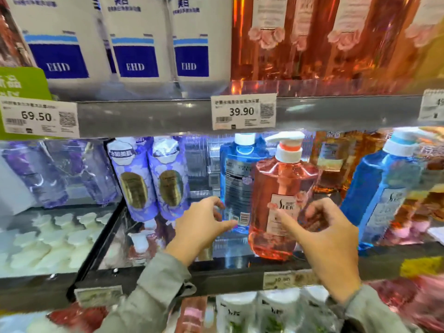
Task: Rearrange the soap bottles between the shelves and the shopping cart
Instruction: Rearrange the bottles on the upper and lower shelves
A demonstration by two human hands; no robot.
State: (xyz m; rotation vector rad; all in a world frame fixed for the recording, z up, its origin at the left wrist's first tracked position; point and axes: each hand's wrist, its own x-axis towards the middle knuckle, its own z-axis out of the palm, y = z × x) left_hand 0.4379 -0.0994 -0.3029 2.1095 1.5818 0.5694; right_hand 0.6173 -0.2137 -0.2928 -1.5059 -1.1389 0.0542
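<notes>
The pink bottle (278, 188) stood just beyond my right hand (329, 241), fingers apart. The blue bottle (236, 179) stood beyond my left hand (204, 229), loosely curled, empty.

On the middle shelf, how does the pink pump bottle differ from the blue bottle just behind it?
Colour: the pink pump bottle holds pink liquid, the blue bottle blue liquid.
Top: the pink one has a white pump with an orange collar; the blue one a plain white cap.
Facing: the pink one shows its front label, the blue one small print and a barcode.
Both are clear plastic on the same shelf.
</notes>
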